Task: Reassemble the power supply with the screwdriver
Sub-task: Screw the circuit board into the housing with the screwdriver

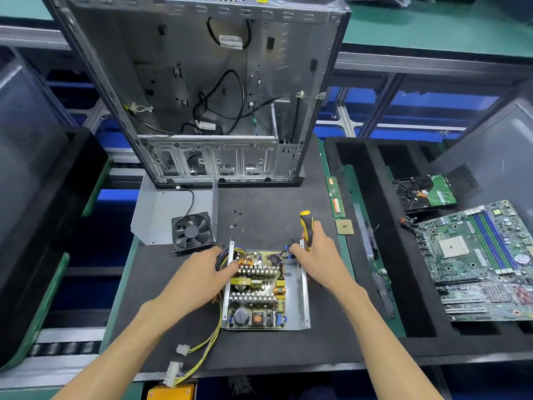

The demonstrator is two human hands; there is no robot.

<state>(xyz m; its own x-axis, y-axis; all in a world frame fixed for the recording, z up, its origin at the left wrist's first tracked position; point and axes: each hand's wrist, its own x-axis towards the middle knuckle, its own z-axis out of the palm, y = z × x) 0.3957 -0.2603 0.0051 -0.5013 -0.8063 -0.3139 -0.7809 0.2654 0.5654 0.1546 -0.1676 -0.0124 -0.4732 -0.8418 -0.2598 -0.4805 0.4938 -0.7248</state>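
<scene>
While the left hand [215,265] grips the open power supply [261,290] at its far left wall, near the black mat's [259,203] front edge, the right hand [313,249] at its far right corner clasps the screwdriver [306,229], handle upright, pointing away, tip hidden.

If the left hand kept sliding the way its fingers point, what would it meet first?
The left hand points right, already touching the power supply at its left wall; next would likely be the finned heatsink, though depth is unclear.
</scene>
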